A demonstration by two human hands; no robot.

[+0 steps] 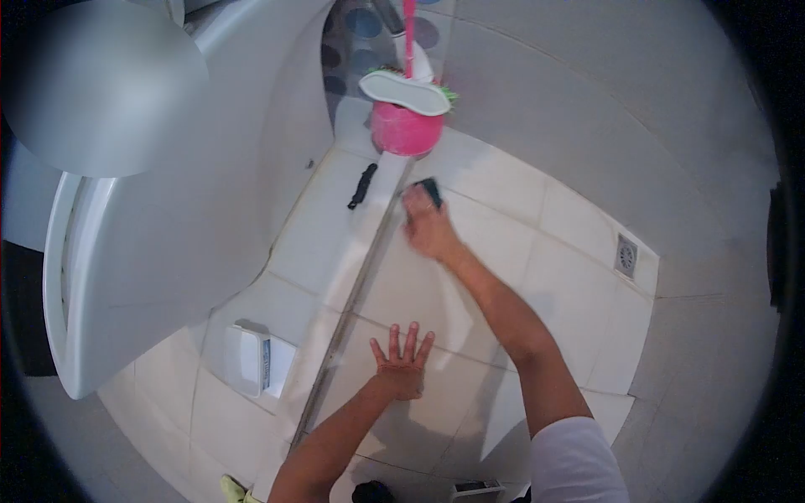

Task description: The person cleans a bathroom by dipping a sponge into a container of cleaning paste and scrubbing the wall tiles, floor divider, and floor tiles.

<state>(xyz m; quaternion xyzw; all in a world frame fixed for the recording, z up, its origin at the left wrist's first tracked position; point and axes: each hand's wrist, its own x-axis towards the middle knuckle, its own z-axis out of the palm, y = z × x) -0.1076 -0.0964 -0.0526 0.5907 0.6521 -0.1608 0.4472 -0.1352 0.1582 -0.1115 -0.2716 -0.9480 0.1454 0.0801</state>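
Observation:
My right hand (428,222) is closed around a dark green scouring pad (431,189), pressing it to the tiled floor close to the raised ledge (340,289). Part of the pad is hidden under the fingers. Nearer to me, my left hand (403,369) lies flat on the beige floor tiles (470,352) with its fingers spread and nothing in it. Beyond the right hand stands a pink container (407,130), with a white-backed brush head with green bristles (407,92) over its top.
A white toilet (176,251) bulges in on the left. On the tiles beyond the ledge lie a slim black object (363,186) and a small white box (251,360). A square floor drain (625,256) sits by the right wall (713,327).

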